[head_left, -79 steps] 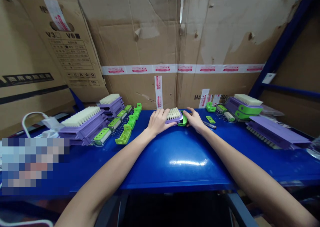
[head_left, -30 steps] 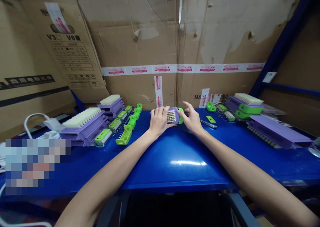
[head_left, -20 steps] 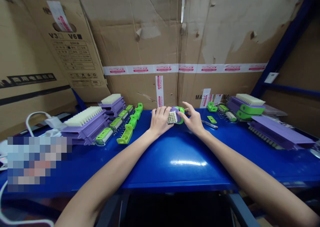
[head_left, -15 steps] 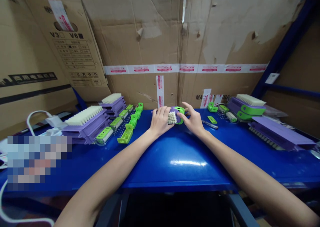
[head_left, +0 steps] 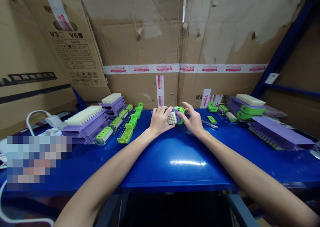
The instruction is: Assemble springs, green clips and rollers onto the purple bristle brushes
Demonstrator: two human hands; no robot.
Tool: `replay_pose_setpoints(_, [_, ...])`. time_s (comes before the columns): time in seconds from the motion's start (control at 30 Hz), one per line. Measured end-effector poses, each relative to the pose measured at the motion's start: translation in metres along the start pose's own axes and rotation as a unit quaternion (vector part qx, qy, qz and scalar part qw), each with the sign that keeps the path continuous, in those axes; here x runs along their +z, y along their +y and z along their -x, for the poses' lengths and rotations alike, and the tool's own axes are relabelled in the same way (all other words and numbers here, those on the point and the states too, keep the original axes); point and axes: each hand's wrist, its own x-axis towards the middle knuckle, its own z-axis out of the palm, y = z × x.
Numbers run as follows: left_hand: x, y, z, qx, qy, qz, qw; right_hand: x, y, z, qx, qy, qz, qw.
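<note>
My left hand (head_left: 158, 120) and my right hand (head_left: 191, 119) meet at the far middle of the blue table (head_left: 175, 157). Between them they hold a small purple brush (head_left: 173, 117) with cream bristles, tipped up so the bristles face me. A green end piece (head_left: 180, 111) sits on its right end, under my right thumb and fingers. My left fingers wrap round the brush's left side. Both hands are closed on it.
Purple brushes (head_left: 86, 120) and a row of green parts (head_left: 127, 127) lie at the left. At the right lie a purple and green brush (head_left: 246, 107), a long purple cover (head_left: 277, 132), green bits (head_left: 212, 119) and a pen-like tool (head_left: 209, 123). Cardboard boxes (head_left: 160, 47) wall the back.
The brush lay flat on the table with bristles up; both hands have lifted it and tipped it on edge. Over the last half second the hands barely move.
</note>
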Motion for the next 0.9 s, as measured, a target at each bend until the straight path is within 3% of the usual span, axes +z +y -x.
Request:
replay_pose_setpoints(0.23, [0.002,-0.001,0.003,0.026,0.008,0.001,1.0,-0.004,-0.004,0.001,-0.074,-0.039,0.053,0.995])
replay_pose_setpoints(0.47, [0.005,-0.002,0.003,0.042,0.008,-0.015,0.999,-0.003,-0.003,-0.001,-0.051,-0.051,0.061,0.996])
replay_pose_setpoints(0.63, [0.007,-0.003,0.001,0.049,0.003,-0.012,0.999,-0.004,-0.009,0.0,-0.037,-0.1,0.07,0.992])
replay_pose_setpoints(0.9, [0.009,-0.002,-0.001,0.046,-0.005,0.019,0.999,0.003,-0.008,0.002,-0.027,-0.124,0.01,0.992])
